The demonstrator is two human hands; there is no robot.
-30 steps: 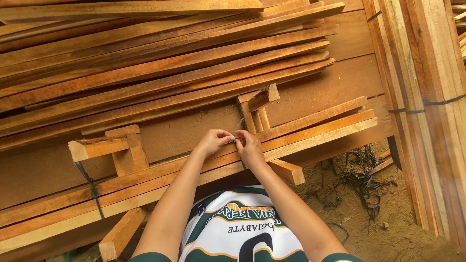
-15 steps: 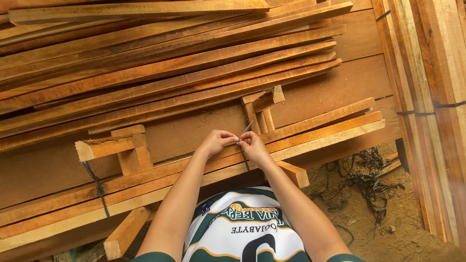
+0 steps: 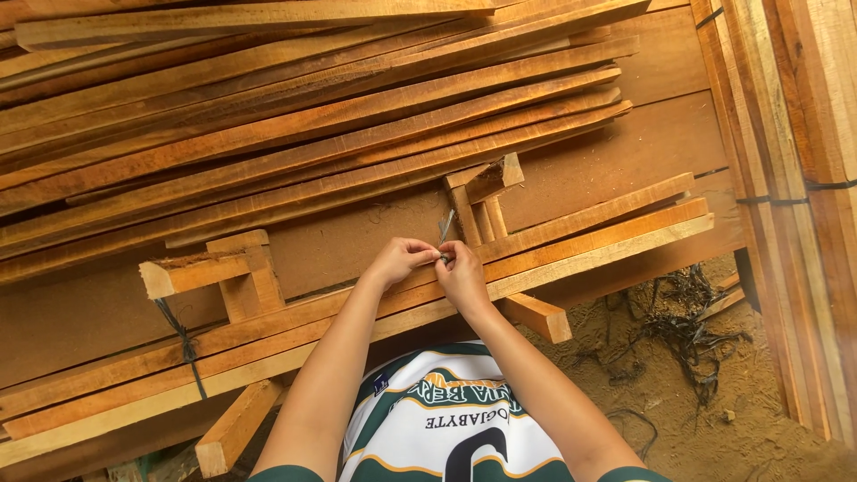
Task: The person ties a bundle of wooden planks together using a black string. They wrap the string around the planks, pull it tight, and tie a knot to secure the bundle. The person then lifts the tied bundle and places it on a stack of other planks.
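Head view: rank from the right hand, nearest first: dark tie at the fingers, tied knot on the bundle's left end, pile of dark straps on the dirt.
1. Dark tie, pinched at the right hand.
2. Pile of dark straps, on the ground to the right.
3. Tied knot, far left on the bundle.

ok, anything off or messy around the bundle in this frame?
Nothing damaged. Both hands, left and right, pinch a dark strap over the slats. The only mess: a tangle of loose straps on the sandy ground at right.
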